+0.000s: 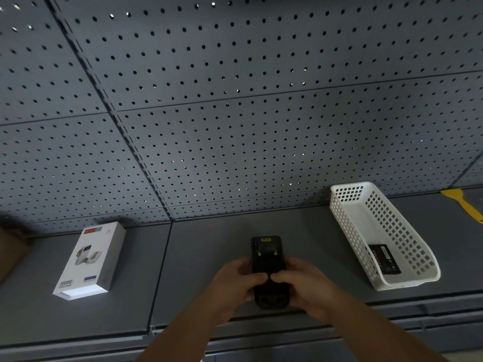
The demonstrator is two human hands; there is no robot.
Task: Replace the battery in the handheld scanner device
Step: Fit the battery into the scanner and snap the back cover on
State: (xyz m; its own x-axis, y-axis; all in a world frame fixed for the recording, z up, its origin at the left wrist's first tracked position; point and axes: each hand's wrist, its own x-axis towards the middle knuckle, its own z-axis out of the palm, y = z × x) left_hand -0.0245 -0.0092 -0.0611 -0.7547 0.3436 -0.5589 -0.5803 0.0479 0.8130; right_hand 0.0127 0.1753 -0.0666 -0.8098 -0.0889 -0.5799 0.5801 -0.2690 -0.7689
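A black handheld scanner [266,253] is held lengthwise over the grey shelf, its back side up with two screws and a yellow label near its far end. My left hand [234,286] grips its left side and my right hand [304,287] grips its right side. Both thumbs meet on the middle of the scanner's back. A black battery [384,258] with a white label lies flat in the near end of a white perforated basket [347,218] to the right.
A white power-bank box [90,259] lies on the shelf to the left. A yellow plastic scraper [464,205] rests at the far right. A grey pegboard wall [235,113] rises behind the shelf. A brown cardboard edge [10,252] shows at far left.
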